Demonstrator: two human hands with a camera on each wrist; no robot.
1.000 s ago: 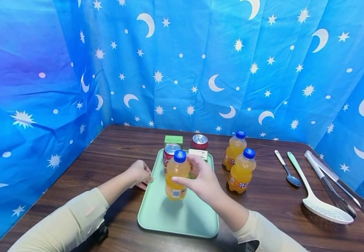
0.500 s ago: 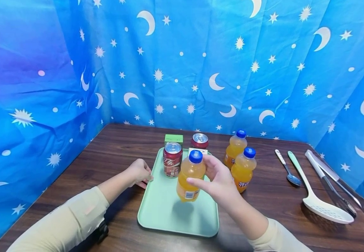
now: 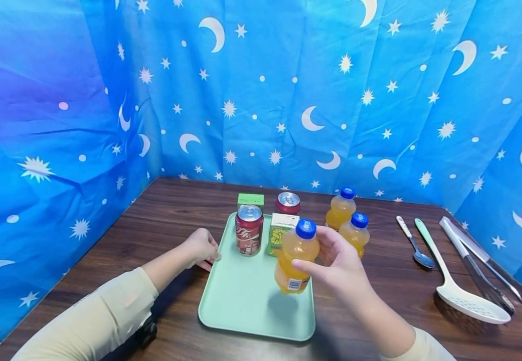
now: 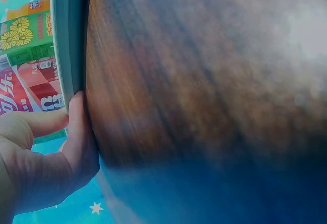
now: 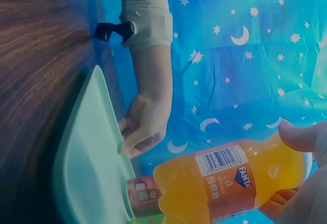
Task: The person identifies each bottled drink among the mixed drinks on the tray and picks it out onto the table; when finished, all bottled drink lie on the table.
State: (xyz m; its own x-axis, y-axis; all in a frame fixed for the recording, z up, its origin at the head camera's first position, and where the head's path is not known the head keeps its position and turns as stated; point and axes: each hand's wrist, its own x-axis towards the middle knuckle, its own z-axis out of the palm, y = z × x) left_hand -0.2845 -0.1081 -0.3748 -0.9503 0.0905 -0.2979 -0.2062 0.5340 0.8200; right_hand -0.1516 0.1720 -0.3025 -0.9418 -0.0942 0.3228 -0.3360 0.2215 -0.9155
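Observation:
My right hand (image 3: 344, 260) grips an orange soda bottle (image 3: 296, 258) with a blue cap, fingers behind it and thumb in front. The bottle hangs upright over the right side of the mint green tray (image 3: 242, 306), its shadow falling on the tray below. At the tray's left edge my left hand (image 3: 201, 248) pinches the rim between thumb and fingers; the left wrist view shows this grip on the tray rim (image 4: 69, 45). On the tray stand a red soda can (image 3: 249, 230) and, to its right, a green drink carton (image 3: 279, 233) with yellow flowers, partly behind the held bottle.
Behind the tray stand a green box (image 3: 250, 199) and another red can (image 3: 288, 202). Two more orange soda bottles, a far one (image 3: 342, 205) and a nearer one (image 3: 355, 234), stand to the right. A spoon (image 3: 416, 245), a slotted ladle (image 3: 468, 301) and tongs (image 3: 473, 255) lie farther right.
My right hand has carried the orange soda bottle rightward over the tray, bringing the red can and then the flowered carton into view. My left hand has stayed on the tray rim.

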